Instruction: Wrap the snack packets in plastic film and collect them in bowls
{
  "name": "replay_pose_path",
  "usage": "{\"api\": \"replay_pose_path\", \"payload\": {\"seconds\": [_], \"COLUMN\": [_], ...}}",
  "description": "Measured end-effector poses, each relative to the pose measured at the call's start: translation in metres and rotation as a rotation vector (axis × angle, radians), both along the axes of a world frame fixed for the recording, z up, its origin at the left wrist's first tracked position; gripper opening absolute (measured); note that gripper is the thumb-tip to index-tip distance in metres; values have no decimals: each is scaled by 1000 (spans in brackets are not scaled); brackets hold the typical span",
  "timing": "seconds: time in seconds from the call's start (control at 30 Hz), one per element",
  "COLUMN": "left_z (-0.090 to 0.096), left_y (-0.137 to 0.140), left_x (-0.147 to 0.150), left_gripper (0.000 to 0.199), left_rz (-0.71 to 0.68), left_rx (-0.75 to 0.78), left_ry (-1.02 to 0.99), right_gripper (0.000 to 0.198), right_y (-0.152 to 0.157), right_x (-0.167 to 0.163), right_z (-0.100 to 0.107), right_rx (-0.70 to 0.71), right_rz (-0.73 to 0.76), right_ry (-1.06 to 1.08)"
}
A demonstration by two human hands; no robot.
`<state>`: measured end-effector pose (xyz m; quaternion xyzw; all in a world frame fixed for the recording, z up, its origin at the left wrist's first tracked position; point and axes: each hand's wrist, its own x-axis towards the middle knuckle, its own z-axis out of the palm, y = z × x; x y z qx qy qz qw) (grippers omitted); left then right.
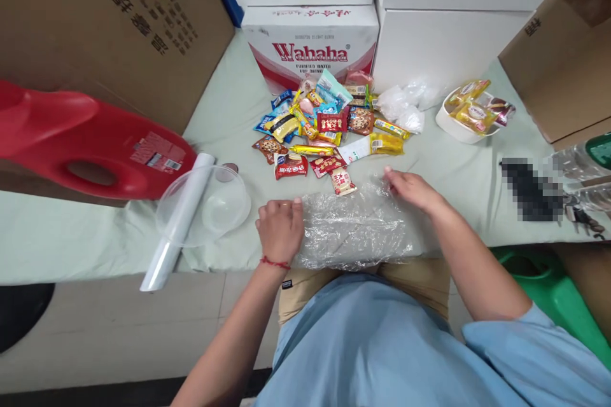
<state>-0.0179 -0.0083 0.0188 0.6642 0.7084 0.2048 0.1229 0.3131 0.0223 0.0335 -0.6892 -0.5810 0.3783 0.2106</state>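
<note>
A crinkled sheet of clear plastic film (353,226) lies over the table's front edge, between my two hands. Whether it is a bag or a single layer, I cannot tell. My left hand (280,226), with a red string bracelet at the wrist, has its fingers curled and closed on the film's left side. At the far right corner, my right hand (411,189) pinches the film between thumb and fingers. Just beyond the film lies a heap of wrapped snacks (333,121) in several colours, the nearest being a cream-and-red packet (342,182).
Left stand a clear round plastic tub (229,194), a white roll (167,248) and a red jug (95,140). A white bowl of snacks (458,121), crumpled clear plastic (405,108), keys (580,216) and bottles lie right. Boxes, including a Wahaha carton (312,44), line the back.
</note>
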Motion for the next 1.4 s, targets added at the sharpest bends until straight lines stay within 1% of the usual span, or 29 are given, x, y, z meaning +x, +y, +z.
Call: {"api": "replay_pose_path", "payload": {"seconds": [0.07, 0.13, 0.17, 0.23, 0.27, 0.33, 0.43, 0.47, 0.53, 0.6, 0.63, 0.7, 0.73, 0.77, 0.8, 0.83, 0.87, 0.9, 0.93, 1.0, 1.03, 1.1, 1.17, 1.2, 1.27, 1.3, 1.33, 1.4], "left_z": [-7, -18, -23, -33, -37, -42, -43, -42, -40, -38, -37, -36, -35, -35, -35, -35, -35, -35, -36, -37, -38, -38, -39, -38, -38, -38, -37, -38], "left_y": [-2, -7, -11, -16, -18, -19, -17, -17, -15, -15, -15, -16, -16, -17, -17, -17, -17, -18, -19, -21, -23, -26, -27, -27, -26, -25, -23, -21], "left_x": [12, 22, 24, 24, 23, 19, 14, 14, 13, 13, 13, 14, 14, 14, 14, 14, 14, 14, 14, 13, 12, 12, 11, 11, 11, 11, 11, 11], "left_gripper": [34, 27, 23, 18, 17, 16, 18, 18, 20, 24, 25, 27, 27, 28, 28, 28, 28, 29, 29, 31, 32, 34, 36, 36, 34, 33, 32, 30], "left_rz": [-62, -105, -115, -118, -115, -101, -96, -109, -125, -113, -104, -113, -129, -144, -157, -168, -180, -193, -209, -251, -274, -321, -346, -342, -300, -268, -236, -188], "left_rx": [2, 56, 94, 173, 205, 230, 165, 137, 101, 91, 90, 96, 105, 118, 134, 151, 168, 186, 204, 239, 252, 264, 263, 266, 269, 263, 248, 193], "left_ry": [95, 115, 90, -26, -98, -217, -266, -262, -258, -282, -304, -344, -358, -368, -375, -380, -384, -384, -381, -363, -352, -334, -330, -339, -374, -398, -422, -460], "right_gripper": [48, 41, 40, 38, 39, 41, 45, 46, 47, 46, 46, 47, 48, 49, 48, 44, 39, 34, 29, 25, 26, 31, 37, 36, 28, 26, 27, 30], "right_y": [12, 16, 15, 11, 7, 0, -10, -13, -18, -21, -22, -20, -18, -14, -10, -6, -1, 4, 9, 19, 25, 35, 44, 48, 53, 54, 55, 55], "right_x": [-23, -42, -48, -52, -51, -43, -26, -21, -8, 9, 19, 40, 49, 56, 59, 57, 51, 40, 25, -12, -31, -65, -86, -92, -94, -92, -88, -76], "right_z": [-6, -6, -3, 3, 7, 12, 11, 8, -1, -11, -14, -16, -14, -8, -1, 8, 18, 28, 36, 47, 48, 44, 36, 31, 25, 24, 24, 26], "right_rx": [27, 111, 179, 332, 399, 495, 579, 589, 568, 486, 412, 242, 192, 187, 228, 302, 384, 451, 487, 472, 445, 342, 171, 77, -61, -86, -80, 18], "right_rz": [55, 59, 31, -65, -126, -257, -419, -445, -436, -358, -295, -163, -129, -124, -136, -148, -133, -72, 43, 366, 504, 685, 814, 879, 955, 947, 911, 793], "right_ry": [36, 150, 220, 321, 339, 303, 187, 157, 146, 192, 221, 245, 224, 179, 119, 56, 4, -27, -28, 54, 100, 158, 168, 165, 173, 187, 202, 211]}}
